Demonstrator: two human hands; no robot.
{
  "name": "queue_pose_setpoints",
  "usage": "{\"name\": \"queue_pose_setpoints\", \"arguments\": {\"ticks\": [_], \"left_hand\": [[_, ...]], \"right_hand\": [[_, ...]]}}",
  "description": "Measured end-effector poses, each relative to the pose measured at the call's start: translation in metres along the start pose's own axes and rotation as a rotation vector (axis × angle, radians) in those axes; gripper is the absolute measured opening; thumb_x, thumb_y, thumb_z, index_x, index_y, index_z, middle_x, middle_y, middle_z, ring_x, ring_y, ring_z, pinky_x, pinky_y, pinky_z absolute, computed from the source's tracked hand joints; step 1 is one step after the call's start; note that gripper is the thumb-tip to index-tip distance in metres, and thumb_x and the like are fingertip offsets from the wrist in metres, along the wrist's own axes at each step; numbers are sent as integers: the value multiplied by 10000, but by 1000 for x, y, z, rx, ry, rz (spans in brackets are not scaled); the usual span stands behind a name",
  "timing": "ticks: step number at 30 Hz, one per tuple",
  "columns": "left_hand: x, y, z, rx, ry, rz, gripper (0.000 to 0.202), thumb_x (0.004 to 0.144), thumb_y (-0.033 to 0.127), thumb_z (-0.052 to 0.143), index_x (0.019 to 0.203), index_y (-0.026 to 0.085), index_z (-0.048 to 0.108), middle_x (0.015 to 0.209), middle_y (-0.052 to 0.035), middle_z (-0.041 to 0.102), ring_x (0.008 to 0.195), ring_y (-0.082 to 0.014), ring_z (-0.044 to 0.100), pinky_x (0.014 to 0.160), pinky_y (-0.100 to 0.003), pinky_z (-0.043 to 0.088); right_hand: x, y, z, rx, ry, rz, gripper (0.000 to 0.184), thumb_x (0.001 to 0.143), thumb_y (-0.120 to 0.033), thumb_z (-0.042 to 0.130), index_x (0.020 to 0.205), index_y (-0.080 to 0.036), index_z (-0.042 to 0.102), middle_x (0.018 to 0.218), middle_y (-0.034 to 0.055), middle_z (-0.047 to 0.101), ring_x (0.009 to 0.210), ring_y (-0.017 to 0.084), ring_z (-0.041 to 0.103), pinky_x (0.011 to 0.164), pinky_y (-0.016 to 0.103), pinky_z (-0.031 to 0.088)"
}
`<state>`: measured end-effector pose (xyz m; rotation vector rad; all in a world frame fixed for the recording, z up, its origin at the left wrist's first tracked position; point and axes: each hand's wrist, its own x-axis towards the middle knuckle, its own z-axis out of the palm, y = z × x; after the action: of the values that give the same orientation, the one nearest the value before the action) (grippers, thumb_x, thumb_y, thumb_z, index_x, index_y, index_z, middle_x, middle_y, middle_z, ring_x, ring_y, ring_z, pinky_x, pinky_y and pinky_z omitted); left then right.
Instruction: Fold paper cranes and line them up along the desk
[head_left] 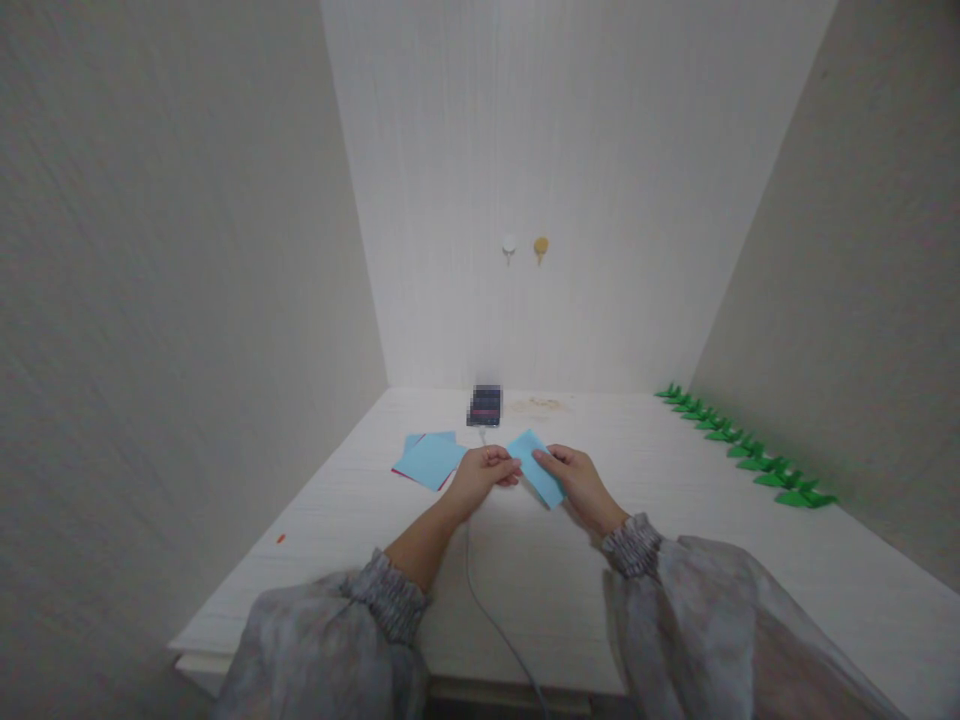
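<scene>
Green folded papers (739,447) line the table's (525,575) right side; blue sheets (431,460) lie beside your left hand (480,475). A cable (491,615) runs between your arms. Pale walls (450,130) enclose you. Your right hand (581,485) pinches the blue paper (541,478) between both hands — left fingers bunched at its edge, grip unclear.
</scene>
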<state>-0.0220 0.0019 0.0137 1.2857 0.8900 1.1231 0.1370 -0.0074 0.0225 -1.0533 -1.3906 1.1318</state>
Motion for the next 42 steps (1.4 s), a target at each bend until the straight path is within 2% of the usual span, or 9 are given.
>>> {"name": "queue_pose_setpoints", "arguments": {"ticks": [3, 8, 16, 22, 27, 42], "left_hand": [[1, 1, 0, 3, 35, 34, 266, 581, 335, 664, 642, 122, 517, 570, -5, 607, 494, -84, 553, 527, -201, 430], [0, 5, 2, 6, 68, 52, 251, 581, 326, 664, 634, 120, 532, 546, 4, 593, 485, -84, 550, 519, -197, 432], [-4, 12, 5, 39, 59, 61, 241, 604, 335, 647, 616, 111, 558, 534, -2, 587, 474, -79, 538, 510, -193, 427], [-6, 15, 5, 67, 20, 87, 259, 621, 364, 628, 619, 111, 573, 517, -10, 588, 471, -88, 536, 517, -207, 432], [-6, 17, 6, 81, 32, 78, 271, 615, 377, 630, 605, 112, 578, 505, -13, 586, 464, -90, 532, 508, -205, 427], [-6, 16, 6, 87, 16, 91, 264, 640, 368, 610, 614, 106, 590, 520, -17, 588, 470, -86, 531, 503, -197, 423]], "right_hand": [[1, 4, 1, 33, -38, 2, 305, 656, -437, 568, 682, -134, 590, 549, -23, 504, 469, 82, 389, 445, 203, 295], [0, 6, 0, 12, -24, -10, 319, 660, -451, 560, 644, -133, 573, 519, -32, 463, 455, 73, 355, 428, 200, 269], [-1, 3, 0, 25, -20, -6, 311, 662, -448, 565, 616, -140, 550, 502, -39, 445, 443, 70, 341, 416, 198, 256], [-1, 2, 0, 22, -23, -5, 306, 667, -441, 564, 648, -136, 566, 530, -28, 477, 463, 77, 374, 435, 199, 289], [-2, -1, 0, -30, -2, -15, 326, 659, -471, 550, 632, -146, 564, 512, -28, 477, 452, 85, 380, 429, 208, 296], [-3, -6, 1, -51, 48, -16, 307, 626, -446, 584, 585, -143, 557, 488, -33, 462, 438, 80, 365, 423, 209, 281]]}}
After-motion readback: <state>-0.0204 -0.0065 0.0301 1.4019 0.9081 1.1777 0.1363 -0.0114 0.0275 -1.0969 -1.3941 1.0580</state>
